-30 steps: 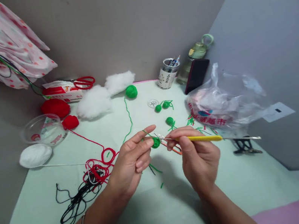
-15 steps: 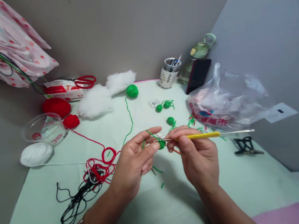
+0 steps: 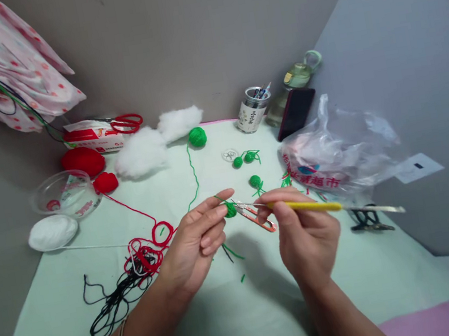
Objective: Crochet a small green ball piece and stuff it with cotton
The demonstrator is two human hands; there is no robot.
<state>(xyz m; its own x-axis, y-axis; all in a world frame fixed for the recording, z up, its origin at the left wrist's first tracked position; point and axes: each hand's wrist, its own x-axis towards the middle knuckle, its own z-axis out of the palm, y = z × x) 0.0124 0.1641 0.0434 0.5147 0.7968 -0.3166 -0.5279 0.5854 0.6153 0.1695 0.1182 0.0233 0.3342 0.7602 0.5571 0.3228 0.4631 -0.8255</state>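
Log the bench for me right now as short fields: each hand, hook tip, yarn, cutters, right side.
Left hand: pinches a small green piece
Right hand: grips a yellow-handled hook
Hook tip: at or near the green piece; contact unclear
Yarn: green ball, white ball, larger red ball, smaller red ball, black bundle
Cutters: orange-handled scissors between the hands; red-handled scissors on a box
Right side: plastic bag, phone

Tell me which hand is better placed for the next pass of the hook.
Probably the right hand: it grips the yellow-handled hook, whose thin end points toward the green crochet piece. The left hand pinches that piece.
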